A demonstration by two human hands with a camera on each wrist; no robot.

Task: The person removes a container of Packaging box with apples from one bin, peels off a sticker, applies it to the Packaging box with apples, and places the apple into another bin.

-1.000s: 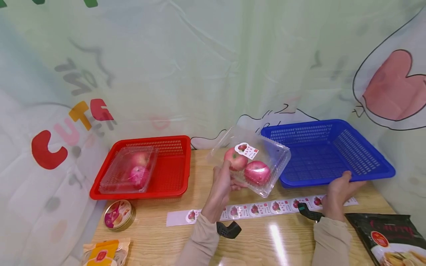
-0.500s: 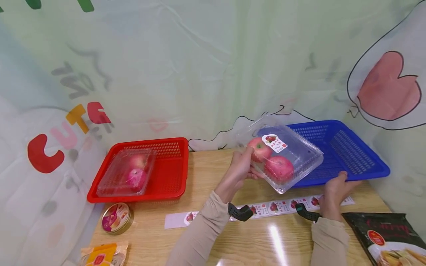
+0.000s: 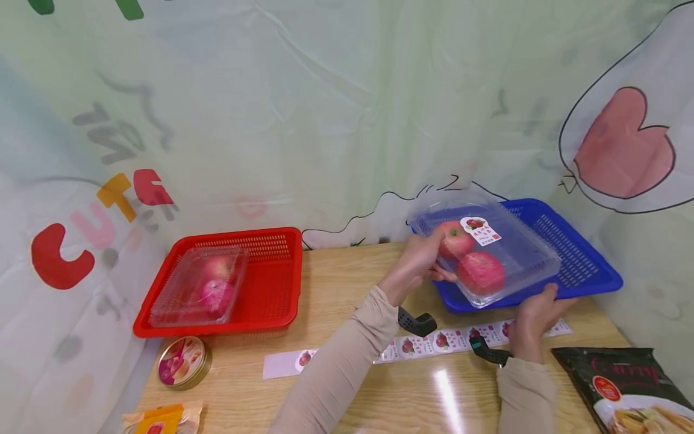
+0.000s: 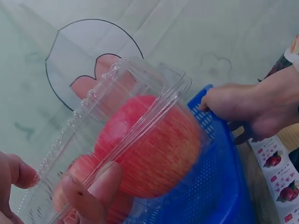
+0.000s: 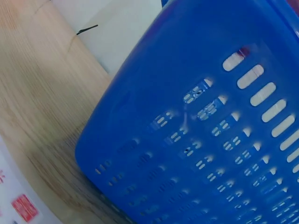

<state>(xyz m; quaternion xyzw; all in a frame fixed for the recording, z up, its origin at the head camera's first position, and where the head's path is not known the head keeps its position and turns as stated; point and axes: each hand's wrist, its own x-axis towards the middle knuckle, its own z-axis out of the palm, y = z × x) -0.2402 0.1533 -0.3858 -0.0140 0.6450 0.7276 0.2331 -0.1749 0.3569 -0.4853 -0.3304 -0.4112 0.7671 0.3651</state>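
The left hand (image 3: 421, 260) grips the left edge of a clear plastic box (image 3: 520, 253) with two red apples (image 3: 481, 272) and a white fruit label (image 3: 481, 231) on its lid. The box is tilted over the blue basket (image 3: 588, 259). In the left wrist view, the thumb and fingers pinch the box rim beside an apple (image 4: 154, 144). The right hand (image 3: 534, 316) holds the near rim of the blue basket, thumb on top and fingers beneath. The right wrist view shows the perforated basket side (image 5: 187, 140) but no hand.
On the left stands a red basket (image 3: 271, 295) holding another clear box (image 3: 187, 295) of apples. A round tin (image 3: 183, 361) and an orange packet (image 3: 162, 420) lie near it. A label strip (image 3: 450, 342) crosses the table; a black food bag (image 3: 623, 386) lies at right.
The left hand has carried the apple box rightward, from beside the blue basket to over it. The right hand keeps its hold on the basket rim.
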